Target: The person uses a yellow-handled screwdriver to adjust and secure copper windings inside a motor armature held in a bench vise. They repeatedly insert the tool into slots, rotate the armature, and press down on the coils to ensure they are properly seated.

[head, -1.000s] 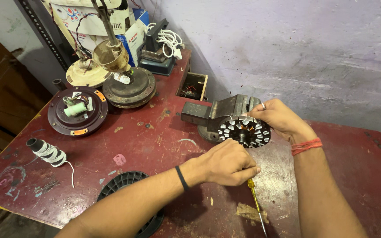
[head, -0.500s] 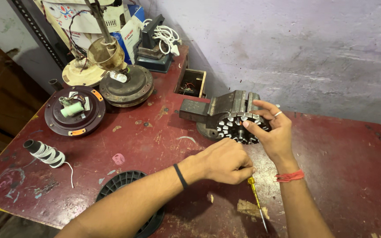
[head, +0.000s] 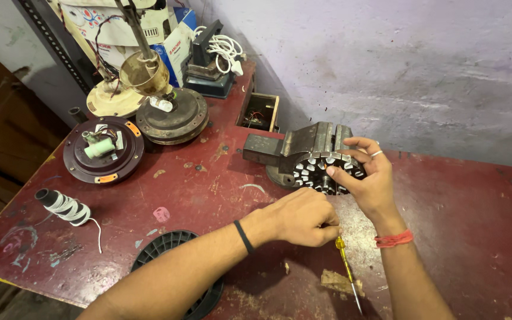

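While we are looking down at the red tabletop, we are reading it from the left. A spool wound with pale thread is lying on its side near the left edge, a loose end trailing off it. Behind it a round motor housing is sitting open side up like a shallow dish, and a small pale green cylinder is resting in it. Next to that, a second housing is carrying a brass-coloured cup on a rod, tilted. At the front edge a black ribbed reel is lying flat, partly under our left forearm.

Further back, a small open wooden box is standing against the wall; we are seeing dark bits inside it but cannot tell what they are.

Our left hand is curled shut on a screwdriver, whose yellow shaft is pointing toward us along the tabletop; we are judging that the grip is keeping the tool ready beside the work.

Right of it, a vise is standing on the tabletop with its jaws toward the wall. Our right hand is closed around a stator, a slotted metal ring, fingers over the top and thumb at the near side, holding it tilted against the front of the vise, probably to steady it. We cannot tell whether the vise is actually clamping it.
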